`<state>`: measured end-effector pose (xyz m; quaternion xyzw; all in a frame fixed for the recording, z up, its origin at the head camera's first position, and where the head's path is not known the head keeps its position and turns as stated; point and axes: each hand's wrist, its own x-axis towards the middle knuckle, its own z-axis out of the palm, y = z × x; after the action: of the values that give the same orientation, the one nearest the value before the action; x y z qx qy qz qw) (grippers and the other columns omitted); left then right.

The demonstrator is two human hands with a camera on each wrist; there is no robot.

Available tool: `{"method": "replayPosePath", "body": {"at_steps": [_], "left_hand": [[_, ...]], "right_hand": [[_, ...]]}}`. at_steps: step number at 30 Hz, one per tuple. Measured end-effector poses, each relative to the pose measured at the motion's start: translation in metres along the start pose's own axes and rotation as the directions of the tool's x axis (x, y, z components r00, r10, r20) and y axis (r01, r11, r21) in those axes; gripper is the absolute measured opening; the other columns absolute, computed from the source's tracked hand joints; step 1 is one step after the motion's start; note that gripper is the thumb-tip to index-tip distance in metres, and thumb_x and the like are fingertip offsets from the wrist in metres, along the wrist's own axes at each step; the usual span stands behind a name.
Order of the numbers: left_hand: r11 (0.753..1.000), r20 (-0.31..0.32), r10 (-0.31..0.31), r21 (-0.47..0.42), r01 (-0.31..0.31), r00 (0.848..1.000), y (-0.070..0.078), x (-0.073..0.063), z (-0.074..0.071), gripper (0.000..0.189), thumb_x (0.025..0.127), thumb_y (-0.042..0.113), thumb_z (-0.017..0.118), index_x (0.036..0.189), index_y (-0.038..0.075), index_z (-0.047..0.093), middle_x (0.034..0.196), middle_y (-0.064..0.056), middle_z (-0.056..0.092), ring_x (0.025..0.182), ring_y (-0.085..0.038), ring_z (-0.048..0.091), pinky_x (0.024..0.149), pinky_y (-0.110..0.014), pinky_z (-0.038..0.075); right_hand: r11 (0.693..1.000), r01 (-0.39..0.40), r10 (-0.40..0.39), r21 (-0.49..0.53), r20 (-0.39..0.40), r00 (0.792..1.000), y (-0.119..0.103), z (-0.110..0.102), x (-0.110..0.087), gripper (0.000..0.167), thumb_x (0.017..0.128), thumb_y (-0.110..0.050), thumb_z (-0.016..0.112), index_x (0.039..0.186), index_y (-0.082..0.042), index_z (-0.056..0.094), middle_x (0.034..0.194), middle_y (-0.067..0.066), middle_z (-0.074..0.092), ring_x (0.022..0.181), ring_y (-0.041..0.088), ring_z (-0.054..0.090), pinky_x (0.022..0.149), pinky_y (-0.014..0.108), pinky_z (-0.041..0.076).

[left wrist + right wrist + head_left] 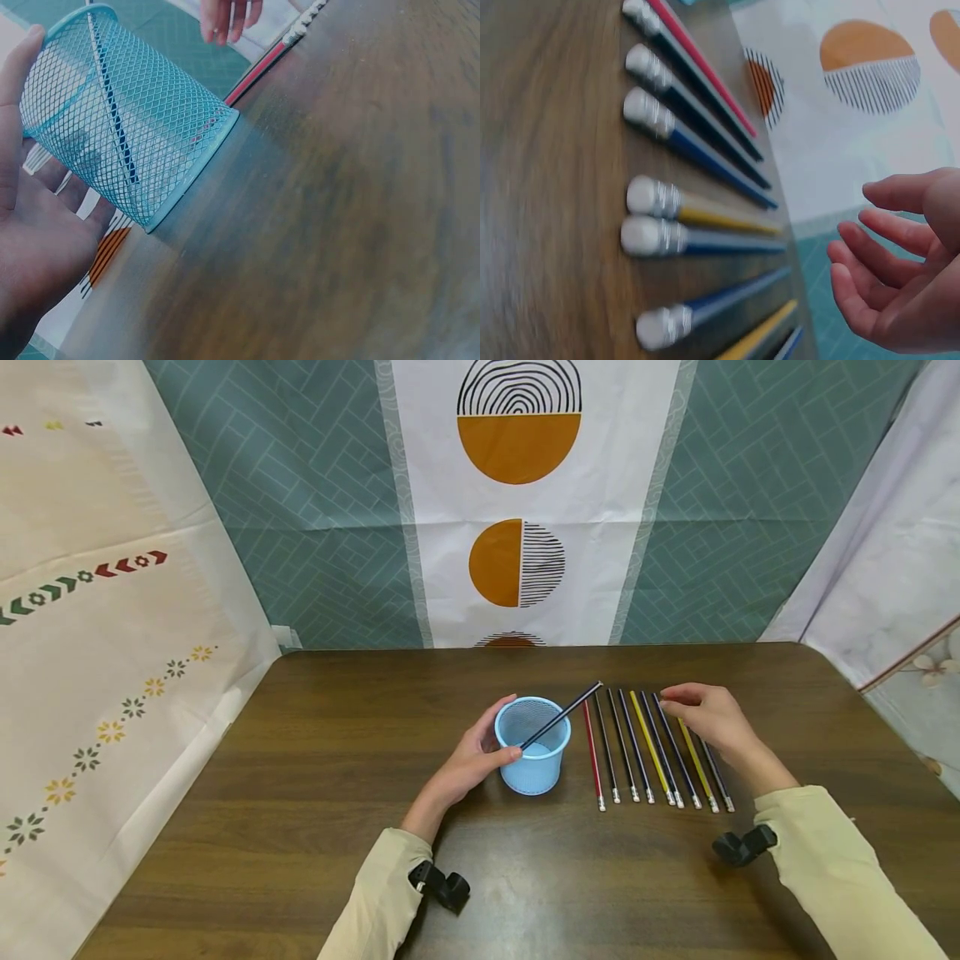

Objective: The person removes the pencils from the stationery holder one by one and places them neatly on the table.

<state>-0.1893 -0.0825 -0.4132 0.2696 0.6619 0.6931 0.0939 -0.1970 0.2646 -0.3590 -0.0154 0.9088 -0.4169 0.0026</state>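
Note:
My left hand (471, 762) grips a light blue mesh pencil cup (534, 777), thumb at the rim and fingers around its far side. In the left wrist view the mesh cup (161, 97) looks tilted by the camera angle. One dark pencil (564, 714) leans inside it, sticking out over the right rim. Over the far ends of the pencils at the right of the row is my right hand (708, 717). In the right wrist view that hand (900, 270) has loosely bent fingers with nothing between them.
Right of the cup, several pencils lie side by side, eraser ends toward me: a red pencil (593, 756) at the left, a yellow pencil (651, 745) mid-row, another yellow pencil (697, 764) farther right, and dark ones between. Patterned cloths hang behind the wooden table (360, 718).

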Motion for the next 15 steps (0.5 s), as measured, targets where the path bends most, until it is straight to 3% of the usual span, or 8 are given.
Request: {"method": "replayPosePath", "body": {"at_steps": [4,15], "left_hand": [[1.000,-0.001,-0.001,0.003,0.001,1.000,0.001,0.000,0.001,0.078,0.088,0.015,0.071,0.151,0.006,0.027,0.145,-0.016,0.039,0.132,-0.028,0.038,0.108,-0.044,0.028],[1.000,0.000,-0.002,-0.006,0.002,1.000,0.001,0.000,0.001,0.078,0.088,0.018,0.072,0.151,0.008,0.028,0.145,-0.017,0.039,0.133,-0.029,0.037,0.108,-0.045,0.027]], "right_hand": [[0.999,0.013,-0.015,0.041,0.053,0.998,-0.011,0.006,-0.001,0.041,0.099,-0.018,0.057,0.128,0.011,0.053,0.125,0.030,0.054,0.106,0.037,0.055,0.081,0.037,0.050],[0.974,0.081,-0.110,0.210,0.129,0.986,-0.036,0.023,-0.008,0.042,0.097,-0.017,0.060,0.130,0.008,0.053,0.127,0.025,0.056,0.108,0.035,0.057,0.083,0.026,0.050]]}}
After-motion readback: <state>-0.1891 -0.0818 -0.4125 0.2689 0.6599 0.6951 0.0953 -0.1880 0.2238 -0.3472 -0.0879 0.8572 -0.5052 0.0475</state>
